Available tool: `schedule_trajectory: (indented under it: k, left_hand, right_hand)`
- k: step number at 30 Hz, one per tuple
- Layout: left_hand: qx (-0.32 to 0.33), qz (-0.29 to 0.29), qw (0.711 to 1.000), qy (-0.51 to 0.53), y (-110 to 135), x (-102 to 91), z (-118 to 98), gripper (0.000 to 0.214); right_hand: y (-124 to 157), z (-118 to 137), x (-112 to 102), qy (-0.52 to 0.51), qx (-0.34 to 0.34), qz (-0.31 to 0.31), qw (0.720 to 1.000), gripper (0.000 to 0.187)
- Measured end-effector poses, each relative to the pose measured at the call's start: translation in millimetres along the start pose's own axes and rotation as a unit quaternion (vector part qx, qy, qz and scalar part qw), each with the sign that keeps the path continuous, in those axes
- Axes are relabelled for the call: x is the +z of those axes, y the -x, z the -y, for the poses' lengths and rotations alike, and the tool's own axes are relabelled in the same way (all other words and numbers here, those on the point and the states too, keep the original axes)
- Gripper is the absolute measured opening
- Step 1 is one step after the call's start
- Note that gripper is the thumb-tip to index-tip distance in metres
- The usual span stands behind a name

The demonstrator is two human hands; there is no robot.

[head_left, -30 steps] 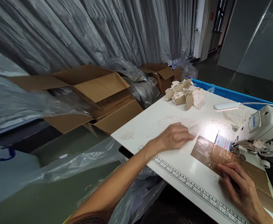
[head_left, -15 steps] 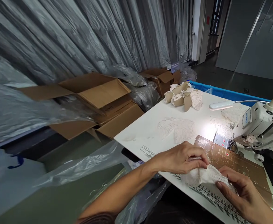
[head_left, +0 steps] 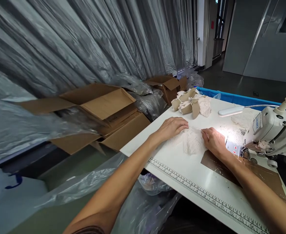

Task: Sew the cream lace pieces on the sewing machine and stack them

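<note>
White lace fabric [head_left: 193,140] lies on the sewing table [head_left: 179,165], left of the sewing machine [head_left: 269,130]. At its upper left, my left hand [head_left: 173,127] is closed, with the fingertips pinching the lace edge. My right hand [head_left: 214,139] pinches the opposite upper corner between thumb and fingers. A thin strip of lace spans the gap between the two hands. How many layers lie beneath, I cannot tell. Under my right forearm is a brown plate [head_left: 255,174] fixed beside the needle area.
Rolled lace bundles with brown card [head_left: 191,102] sit at the table's far corner. A white lamp [head_left: 230,111] lights the needle area, with more lace [head_left: 245,119] behind it. Open cardboard boxes [head_left: 106,104] stand left of the table. A printed ruler [head_left: 206,195] runs along the front edge.
Both hands have moved away from the front edge, up and left, bringing the white lace over to the lace lying on the table. The ruler is now uncovered.
</note>
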State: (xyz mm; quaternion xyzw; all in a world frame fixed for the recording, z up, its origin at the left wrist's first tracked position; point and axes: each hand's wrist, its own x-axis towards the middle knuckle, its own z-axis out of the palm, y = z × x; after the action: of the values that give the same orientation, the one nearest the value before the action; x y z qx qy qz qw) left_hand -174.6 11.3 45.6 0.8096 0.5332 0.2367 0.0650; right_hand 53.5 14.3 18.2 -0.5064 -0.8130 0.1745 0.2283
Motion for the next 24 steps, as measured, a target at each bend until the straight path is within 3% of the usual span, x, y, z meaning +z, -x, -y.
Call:
schedule_trajectory:
  k: [6,9,11,15,18,21,24]
  left_hand:
    - [0.053,-0.057,0.997,-0.015,5.6,14.1,7.7,0.022]
    - [0.105,-0.082,0.991,-0.018,13.8,11.3,-6.6,0.025]
    - [0.149,-0.059,0.987,-0.013,23.4,9.6,-24.8,0.027]
    - [0.226,-0.015,0.973,0.035,50.0,8.2,-74.2,0.027]
    - [0.261,0.004,0.954,0.145,65.8,5.6,-107.3,0.018]
    - [0.235,0.057,0.939,0.244,69.3,2.6,-127.4,0.014]
    - [0.201,0.093,0.931,0.291,58.1,6.4,-135.0,0.016]
  right_hand:
    - [-1.5,-14.2,11.5,0.035,-0.091,-0.074,0.992,0.045]
    - [5.4,-14.0,15.7,0.013,-0.15,-0.1,0.984,0.058]
    - [15.6,-11.7,15.0,-0.004,-0.175,-0.089,0.981,0.057]
    - [54.8,-12.8,2.0,-0.058,-0.203,-0.032,0.977,0.025]
    - [94.7,-20.3,-20.2,-0.136,-0.188,0.029,0.972,0.024]
    - [131.4,-29.6,-52.1,-0.184,-0.138,0.121,0.966,0.018]
    - [155.2,-40.4,-83.8,-0.242,-0.054,0.206,0.946,0.02]
